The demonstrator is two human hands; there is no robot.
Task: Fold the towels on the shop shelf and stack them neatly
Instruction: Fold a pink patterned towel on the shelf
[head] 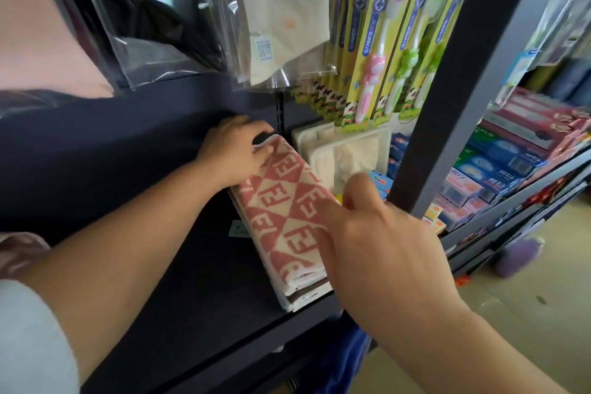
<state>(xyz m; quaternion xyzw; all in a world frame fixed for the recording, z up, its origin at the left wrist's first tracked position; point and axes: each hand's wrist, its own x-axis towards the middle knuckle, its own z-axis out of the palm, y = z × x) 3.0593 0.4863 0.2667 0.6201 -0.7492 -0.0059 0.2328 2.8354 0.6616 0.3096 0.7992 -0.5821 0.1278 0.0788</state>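
Folded pink-and-cream towel with a blocky letter pattern (284, 217) lies on top of a small stack on the dark shop shelf (198, 281), its long side running away from the camera. Beneath it, at the near end, the edges of a brown towel (308, 294) and a white one show.

At the far end, the left hand (236, 150) rests on the towel's left edge, fingers curled over the far corner and gripping it. The right hand (367, 233) lies at the right edge near the middle, fingers loosely bent and pressing the cloth, not closed around anything.

Just right of the stack sits a white packet of pale cloth (345, 153). Above it hang carded children's toothbrushes (383, 41), and a clear-bagged cream cloth (284, 9) hangs to their left. Boxed toothpaste (499, 169) fills the shelves beyond the grey upright post (473, 73).
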